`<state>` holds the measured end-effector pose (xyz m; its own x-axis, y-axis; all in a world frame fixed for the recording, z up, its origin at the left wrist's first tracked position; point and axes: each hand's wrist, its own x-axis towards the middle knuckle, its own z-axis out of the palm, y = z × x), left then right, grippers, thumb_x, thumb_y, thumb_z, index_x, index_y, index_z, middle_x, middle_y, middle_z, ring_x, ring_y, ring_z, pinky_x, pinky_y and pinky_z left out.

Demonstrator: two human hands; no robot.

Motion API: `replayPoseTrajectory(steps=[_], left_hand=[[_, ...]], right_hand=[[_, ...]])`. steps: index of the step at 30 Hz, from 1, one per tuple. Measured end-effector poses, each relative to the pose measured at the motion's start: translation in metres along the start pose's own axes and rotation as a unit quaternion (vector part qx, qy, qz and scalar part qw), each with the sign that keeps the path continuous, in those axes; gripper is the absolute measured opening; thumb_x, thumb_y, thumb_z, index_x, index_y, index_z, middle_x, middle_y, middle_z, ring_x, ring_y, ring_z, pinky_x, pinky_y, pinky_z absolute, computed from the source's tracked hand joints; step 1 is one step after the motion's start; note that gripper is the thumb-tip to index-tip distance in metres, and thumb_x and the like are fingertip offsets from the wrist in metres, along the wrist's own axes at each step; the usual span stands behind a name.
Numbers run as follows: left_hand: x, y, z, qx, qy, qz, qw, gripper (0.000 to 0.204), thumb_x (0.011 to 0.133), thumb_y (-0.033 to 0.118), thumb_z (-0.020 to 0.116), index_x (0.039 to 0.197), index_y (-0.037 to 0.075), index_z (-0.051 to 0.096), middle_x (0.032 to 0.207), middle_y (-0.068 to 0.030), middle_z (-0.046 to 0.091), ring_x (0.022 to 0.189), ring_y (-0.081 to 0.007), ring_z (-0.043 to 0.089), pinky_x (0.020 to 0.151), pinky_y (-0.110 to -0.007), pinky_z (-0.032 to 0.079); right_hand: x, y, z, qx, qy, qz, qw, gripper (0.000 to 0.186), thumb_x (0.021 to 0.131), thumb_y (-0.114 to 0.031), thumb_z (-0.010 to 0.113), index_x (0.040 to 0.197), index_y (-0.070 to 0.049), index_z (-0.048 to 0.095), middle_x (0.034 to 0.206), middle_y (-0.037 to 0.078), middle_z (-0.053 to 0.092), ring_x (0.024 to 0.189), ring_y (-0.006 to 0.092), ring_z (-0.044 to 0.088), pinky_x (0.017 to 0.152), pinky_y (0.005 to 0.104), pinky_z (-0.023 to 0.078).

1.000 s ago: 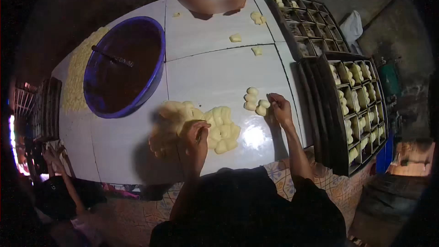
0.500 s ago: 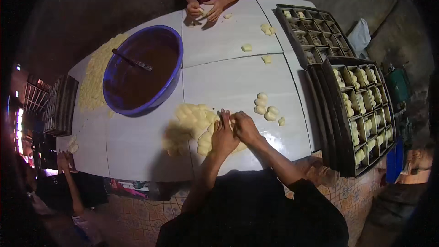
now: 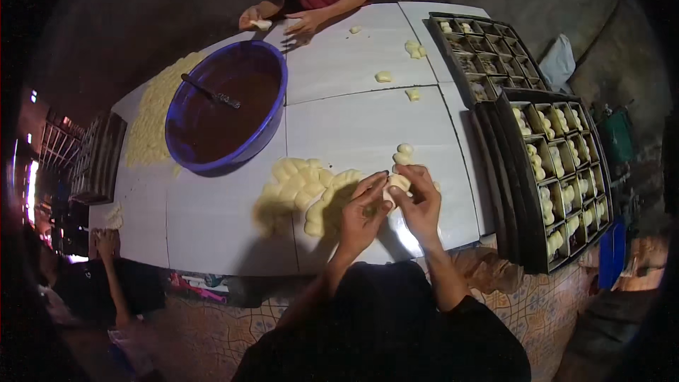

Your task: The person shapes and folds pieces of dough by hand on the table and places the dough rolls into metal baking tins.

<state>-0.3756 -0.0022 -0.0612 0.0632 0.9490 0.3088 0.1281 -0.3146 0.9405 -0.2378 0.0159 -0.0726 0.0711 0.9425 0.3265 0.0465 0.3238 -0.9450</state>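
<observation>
In front of me, just above the white table, both hands hold a pale piece of dough (image 3: 397, 184). My right hand (image 3: 423, 206) has its thumb and fingers closed around it. My left hand (image 3: 362, 218) grips its left side with thumb and fingertips. To the left of my hands, many flattened pale dough pieces (image 3: 293, 182) lie together on the table, partly in shadow. Just beyond my right fingers sit small rounded dough pieces (image 3: 404, 153), others being partly hidden by that hand.
A blue basin (image 3: 173, 143) of brown filling with a spoon (image 3: 205, 90) stands left, beside spread dough pieces (image 3: 152, 117). Divided dark trays (image 3: 501, 110) holding dough line the right edge. Across the table a co-worker's hands (image 3: 304, 25) handle dough; another person's hand (image 3: 106, 242) is at far left.
My hands have risen from the dough by the pile and moved right, now holding a piece between them. The co-worker opposite has moved their hands apart, with dough in one.
</observation>
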Motion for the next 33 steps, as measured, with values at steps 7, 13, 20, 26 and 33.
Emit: replayPoseTrajectory(steps=[7, 13, 20, 26, 33], left_hand=[[-0.015, -0.051, -0.019, -0.088, 0.130, -0.176, 0.972, 0.017, 0.088, 0.007, 0.067, 0.101, -0.003, 0.067, 0.099, -0.0042, 0.067, 0.091, -0.0117, 0.061, 0.079, -0.020, 0.047], [-0.009, -0.051, -0.062, -0.589, 0.102, -0.381, 0.705, 0.035, 0.090, 0.040, 0.059, 0.098, 0.007, 0.066, 0.096, -0.0027, 0.065, 0.094, -0.0144, 0.059, 0.073, -0.035, 0.046], [0.140, -0.048, -0.172, -0.379, 0.030, -0.141, 0.914, 0.088, 0.088, 0.074, 0.034, 0.119, -0.007, 0.054, 0.102, -0.0183, 0.065, 0.087, -0.0291, 0.064, 0.078, -0.040, 0.052], [0.214, -0.162, -0.312, 0.307, -0.103, -0.363, 0.874, 0.101, 0.087, 0.077, 0.002, 0.084, -0.001, 0.066, 0.083, -0.0192, 0.065, 0.089, -0.0345, 0.060, 0.088, -0.048, 0.039], [0.190, -0.083, -0.215, 0.056, 0.084, -0.245, 0.964, 0.101, 0.085, 0.080, 0.005, 0.082, 0.002, 0.069, 0.087, -0.0178, 0.067, 0.092, -0.0214, 0.063, 0.083, -0.038, 0.046]], right_hand=[[0.013, 0.018, 0.042, 0.087, -0.041, 0.095, 0.991, 0.056, 0.099, -0.052, 0.039, 0.100, 0.001, 0.057, 0.110, 0.014, 0.057, 0.099, 0.0240, 0.057, 0.089, 0.0329, 0.043], [0.016, 0.035, 0.072, 0.046, -0.264, 0.073, 0.961, 0.072, 0.080, -0.054, 0.067, 0.129, -0.003, 0.052, 0.130, 0.014, 0.043, 0.130, 0.0281, 0.035, 0.108, 0.0409, 0.029], [0.044, 0.051, 0.100, 0.207, -0.269, 0.173, 0.925, 0.118, 0.069, -0.078, 0.061, 0.153, -0.011, 0.011, 0.148, 0.013, 0.025, 0.127, 0.0238, 0.040, 0.094, 0.0371, 0.044], [0.029, 0.080, 0.129, 0.317, -0.236, 0.202, 0.896, 0.082, 0.089, -0.035, 0.066, 0.151, -0.010, 0.017, 0.145, 0.017, 0.033, 0.123, 0.0260, 0.047, 0.105, 0.0457, 0.040], [0.050, 0.099, 0.114, 0.268, -0.150, 0.249, 0.918, 0.071, 0.096, -0.024, 0.057, 0.151, -0.004, 0.016, 0.137, 0.014, 0.044, 0.113, 0.0194, 0.053, 0.089, 0.0312, 0.049]])
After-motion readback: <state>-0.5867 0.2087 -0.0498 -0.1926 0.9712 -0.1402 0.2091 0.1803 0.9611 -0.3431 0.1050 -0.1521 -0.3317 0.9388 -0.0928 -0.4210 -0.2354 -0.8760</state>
